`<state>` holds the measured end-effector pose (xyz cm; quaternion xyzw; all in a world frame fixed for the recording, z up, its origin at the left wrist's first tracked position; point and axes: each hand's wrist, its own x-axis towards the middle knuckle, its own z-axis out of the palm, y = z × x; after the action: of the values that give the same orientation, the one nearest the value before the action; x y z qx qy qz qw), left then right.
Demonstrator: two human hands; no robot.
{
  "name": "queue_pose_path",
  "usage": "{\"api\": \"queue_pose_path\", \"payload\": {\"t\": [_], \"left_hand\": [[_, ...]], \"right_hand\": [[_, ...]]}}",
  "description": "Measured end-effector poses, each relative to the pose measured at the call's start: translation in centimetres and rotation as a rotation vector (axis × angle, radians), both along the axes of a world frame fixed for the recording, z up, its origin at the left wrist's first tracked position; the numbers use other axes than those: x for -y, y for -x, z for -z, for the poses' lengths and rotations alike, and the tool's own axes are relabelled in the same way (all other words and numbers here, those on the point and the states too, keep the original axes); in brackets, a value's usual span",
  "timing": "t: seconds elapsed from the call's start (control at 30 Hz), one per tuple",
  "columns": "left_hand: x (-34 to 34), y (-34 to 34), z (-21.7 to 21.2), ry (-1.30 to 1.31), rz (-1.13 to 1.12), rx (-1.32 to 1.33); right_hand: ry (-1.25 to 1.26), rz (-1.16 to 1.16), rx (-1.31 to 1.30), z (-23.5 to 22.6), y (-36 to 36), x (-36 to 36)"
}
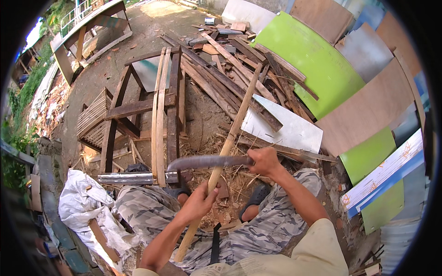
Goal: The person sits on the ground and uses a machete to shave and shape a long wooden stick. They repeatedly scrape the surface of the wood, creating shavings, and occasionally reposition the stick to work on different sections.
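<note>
You have one long wooden stick point(229, 138) and one curved knife point(207, 162) in hand. Your left hand point(199, 202) is wrapped tight around the stick low on its length, fingers fully closed. Your right hand point(264, 160) is clenched on the knife's handle, and the blade runs out to your left, lying nearly level and crossing the stick just above your left hand. Blade and stick appear to touch where they cross.

The stick's long axis runs from near your lap, lower left, up and away to the upper right; its far end reaches into the pile of planks point(239, 64). Its near end drops between your two knees.

Ahead on the left stands one wooden frame point(138, 110) with two pale slats point(159, 119) leaning on it, just beside the blade's tip. One white sack point(87, 207) lies close by your left knee. One white board point(290, 129) lies flat beyond your right hand, and one large green panel point(317, 64) leans behind the planks.

Open room is tight: the frame hems in your left, boards and panels crowd your right. The bare ground point(202, 115) between the frame and the planks, strewn with shavings nearer you, is the only free stretch.
</note>
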<state>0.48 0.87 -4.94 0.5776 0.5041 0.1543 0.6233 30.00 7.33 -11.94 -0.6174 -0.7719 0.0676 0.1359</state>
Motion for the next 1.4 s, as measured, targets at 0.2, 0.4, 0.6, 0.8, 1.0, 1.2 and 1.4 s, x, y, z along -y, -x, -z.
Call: {"api": "queue_pose_path", "payload": {"t": [0.2,0.4,0.6,0.8,1.0,1.2,1.4], "left_hand": [[-0.2,-0.1,2.4,-0.063,0.002,-0.071],[1.3,-0.2,1.4,0.149,0.02,0.058],[-0.1,-0.4,1.0,0.062,0.01,0.036],[0.3,-0.8,0.3,0.061,-0.038,0.017],[0.3,-1.3,-0.2,-0.024,0.029,-0.09],[0.2,-0.9,0.8,-0.052,-0.005,-0.112],[0.5,-1.1,0.5,0.049,0.004,0.077]], "right_hand": [[-0.003,-0.063,-0.004,-0.2,1.9,1.6],[-0.025,0.358,-0.023,2.0,-4.7,-1.7],[-0.094,-0.101,-0.008,0.2,-0.1,1.9],[-0.068,0.166,-0.048,1.0,-3.1,-1.8],[-0.011,0.214,-0.083,1.8,-2.8,-1.1],[-0.07,-0.18,-0.036,-0.2,0.6,1.1],[-0.069,0.335,-0.08,-2.0,-3.2,-1.4]]}}
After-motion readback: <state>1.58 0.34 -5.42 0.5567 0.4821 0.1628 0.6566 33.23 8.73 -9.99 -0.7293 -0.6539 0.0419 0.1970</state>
